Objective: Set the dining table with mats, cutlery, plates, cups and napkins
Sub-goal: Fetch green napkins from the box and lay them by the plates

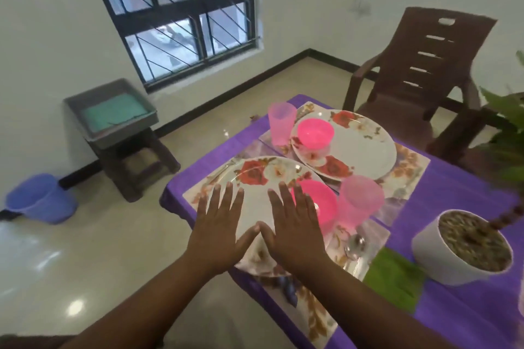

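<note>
Both my hands hover flat, fingers straight, over the near floral plate [255, 178]; my left hand [219, 224] and my right hand [295, 227] touch at the thumbs and hold nothing. On that plate sits a pink bowl [326, 204], with a pink cup [358, 201] to its right. The plate lies on a floral mat [306, 309]. A spoon [354, 244] and a green napkin [394, 280] lie right of the plate. Farther back, a second floral plate [365, 147] carries a pink bowl [314, 132] beside another pink cup [279, 122].
The table wears a purple cloth [467, 195]. A white plant pot [459, 249] stands at its right. A brown plastic chair [419, 71] is behind the table. On the floor at left stand a stool with a grey tray [113, 119] and a blue bucket [42, 198].
</note>
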